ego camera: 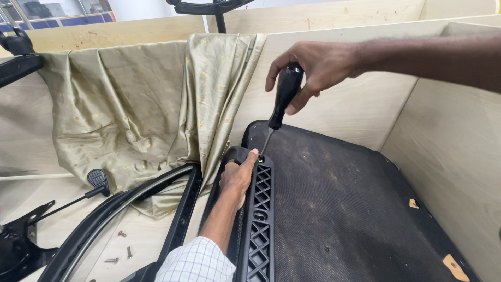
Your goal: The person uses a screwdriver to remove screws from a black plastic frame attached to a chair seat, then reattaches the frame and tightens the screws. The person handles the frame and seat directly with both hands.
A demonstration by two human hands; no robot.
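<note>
Left of the black lattice bracket [262, 219], loose screws [121, 249] lie on the board. The left hand [237, 175] grips the bracket's top, fingers curled. Above it, the right hand [313, 65], wrist bent down, clamps the screwdriver [282, 102], tip at the bracket.

Count: 2 hands – left hand [237, 176], right hand [313, 65]; 1 black-handled screwdriver [283, 96]; 1 dark seat pad [344, 209], underside up; 1 black lattice bracket [261, 224]. Also 1 gold-green cloth [141, 99], 1 curved black frame [109, 219], 1 lever w/ paddle knob [97, 180]. Loose screws [121, 252] on bench [141, 240]: approx. 3 seen.
</note>
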